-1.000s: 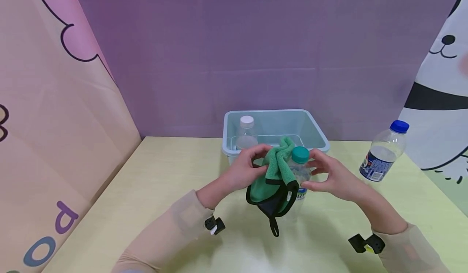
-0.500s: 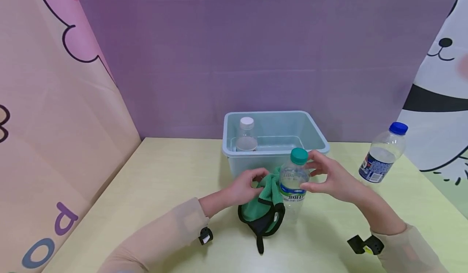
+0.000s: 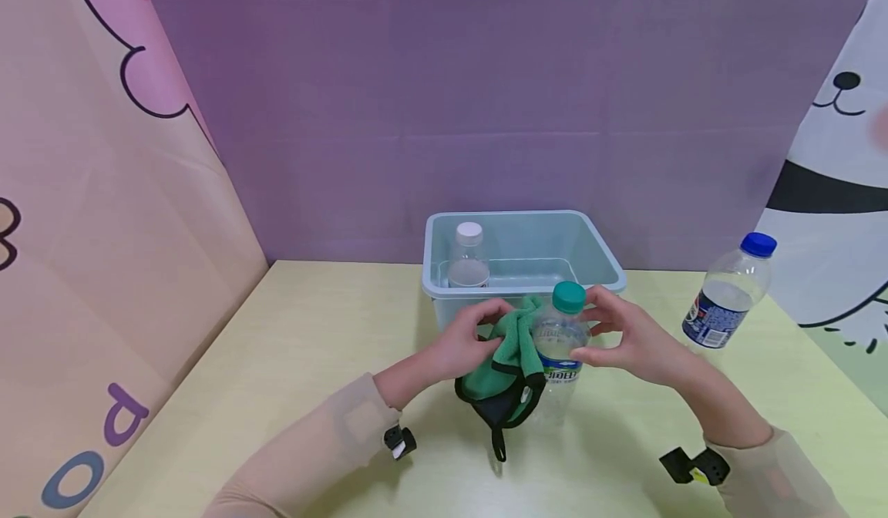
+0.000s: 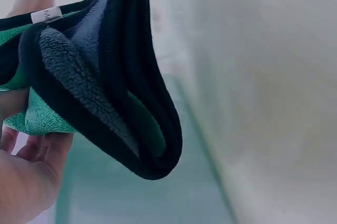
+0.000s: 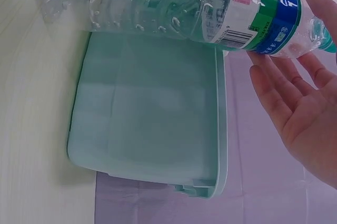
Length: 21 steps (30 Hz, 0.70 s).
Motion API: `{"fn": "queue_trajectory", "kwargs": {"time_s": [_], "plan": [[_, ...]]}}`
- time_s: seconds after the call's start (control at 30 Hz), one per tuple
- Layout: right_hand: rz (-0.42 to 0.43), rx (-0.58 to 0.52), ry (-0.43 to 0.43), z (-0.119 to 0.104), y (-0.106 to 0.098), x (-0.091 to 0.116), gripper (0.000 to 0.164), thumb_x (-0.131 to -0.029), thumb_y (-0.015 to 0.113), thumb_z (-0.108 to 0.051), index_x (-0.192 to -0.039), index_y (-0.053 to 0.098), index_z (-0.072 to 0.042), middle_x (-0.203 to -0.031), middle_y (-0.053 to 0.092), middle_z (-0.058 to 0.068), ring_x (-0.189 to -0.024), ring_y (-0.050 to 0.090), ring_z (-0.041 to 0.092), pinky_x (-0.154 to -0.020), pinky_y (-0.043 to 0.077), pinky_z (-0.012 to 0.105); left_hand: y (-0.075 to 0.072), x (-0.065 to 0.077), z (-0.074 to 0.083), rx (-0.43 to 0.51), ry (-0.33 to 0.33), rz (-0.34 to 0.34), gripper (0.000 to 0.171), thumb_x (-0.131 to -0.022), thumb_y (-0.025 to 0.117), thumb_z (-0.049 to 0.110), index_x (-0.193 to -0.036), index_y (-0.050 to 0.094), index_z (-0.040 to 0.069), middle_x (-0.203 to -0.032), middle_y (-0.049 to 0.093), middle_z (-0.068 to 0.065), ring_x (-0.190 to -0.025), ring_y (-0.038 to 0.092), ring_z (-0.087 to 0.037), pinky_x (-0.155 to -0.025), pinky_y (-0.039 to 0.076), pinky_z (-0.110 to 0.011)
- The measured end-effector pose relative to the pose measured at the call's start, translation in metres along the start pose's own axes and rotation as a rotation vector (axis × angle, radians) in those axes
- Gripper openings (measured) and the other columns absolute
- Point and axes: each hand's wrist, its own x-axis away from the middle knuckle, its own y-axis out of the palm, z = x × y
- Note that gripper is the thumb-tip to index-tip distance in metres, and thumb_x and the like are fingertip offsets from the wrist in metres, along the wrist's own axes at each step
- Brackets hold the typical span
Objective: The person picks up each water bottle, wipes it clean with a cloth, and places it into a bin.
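My left hand [image 3: 465, 344] pinches a folded green towel [image 3: 491, 381] with dark edging and a hanging loop, against the left side of a clear plastic bottle [image 3: 555, 333]. That bottle stands upright, and its cap is teal. In the right wrist view, its blue, green and white label shows, with my right hand [image 5: 300, 98] around the upper part, fingers and thumb on either side. Up close in the left wrist view, the towel [image 4: 79, 77] shows a grey-blue fleecy side and a small white tag, and covers part of the left fingers.
Behind the hands stands a light blue plastic basin [image 3: 530, 252] with a white-capped bottle [image 3: 469, 260] inside. To the right, a blue-capped bottle [image 3: 728, 290] with a dark blue label stands on the pale table [image 3: 333, 310]. A purple cloth [image 3: 513, 102] hangs behind.
My left hand and the towel moved down along the bottle, then back up a little, and sit lower than a second ago. The right hand and the bottle have stayed nearly still.
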Motion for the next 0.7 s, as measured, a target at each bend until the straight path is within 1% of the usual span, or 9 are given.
{"fn": "queue_trajectory", "kwargs": {"time_s": [0.07,0.23,0.37,0.5,0.7], "plan": [[0.0,-0.002,-0.003,0.0,0.0,0.0,0.05,-0.08,0.077,0.0,-0.123,0.051,-0.001,-0.115,0.058,0.01,-0.102,0.06,0.008,-0.082,0.052,0.029,-0.003,-0.003,0.007,0.042,0.011,0.032,0.024,-0.089,0.057,-0.013,-0.11,0.061,-0.002,-0.103,0.062,-0.014,-0.095,0.058,-0.024,-0.075,0.051,-0.025],[0.0,-0.002,-0.001,0.0,0.0,0.0,0.049,-0.08,0.077,0.0,-0.122,0.051,0.0,-0.114,0.058,0.01,-0.102,0.06,0.011,-0.082,0.052,0.029,-0.009,-0.009,0.023,0.13,0.077,0.1,0.024,-0.088,0.056,-0.013,-0.11,0.06,-0.007,-0.108,0.06,-0.02,-0.105,0.06,-0.028,-0.079,0.053,-0.028],[-0.001,0.0,0.007,0.0,0.0,-0.001,0.048,-0.08,0.076,0.0,-0.121,0.051,0.0,-0.114,0.058,0.01,-0.102,0.06,0.008,-0.082,0.052,0.029,-0.01,-0.012,0.03,0.174,0.108,0.117,0.025,-0.088,0.056,-0.013,-0.112,0.059,-0.008,-0.111,0.06,-0.022,-0.109,0.059,-0.029,-0.08,0.053,-0.03],[-0.005,0.001,0.01,0.001,0.0,-0.001,0.048,-0.08,0.076,0.0,-0.121,0.051,0.0,-0.114,0.058,0.01,-0.102,0.06,0.009,-0.083,0.052,0.029,-0.009,-0.012,0.028,0.164,0.097,0.112,0.024,-0.088,0.056,-0.012,-0.111,0.06,-0.006,-0.11,0.061,-0.02,-0.109,0.059,-0.027,-0.08,0.053,-0.03],[-0.011,0.006,0.005,0.002,-0.001,-0.002,0.048,-0.081,0.077,-0.001,-0.121,0.051,-0.001,-0.115,0.058,0.01,-0.102,0.062,0.023,-0.082,0.052,0.03,-0.006,-0.007,0.016,0.119,0.031,0.093,0.021,-0.09,0.059,-0.009,-0.11,0.06,-0.005,-0.108,0.061,-0.017,-0.107,0.059,-0.026,-0.083,0.052,-0.031]]}}
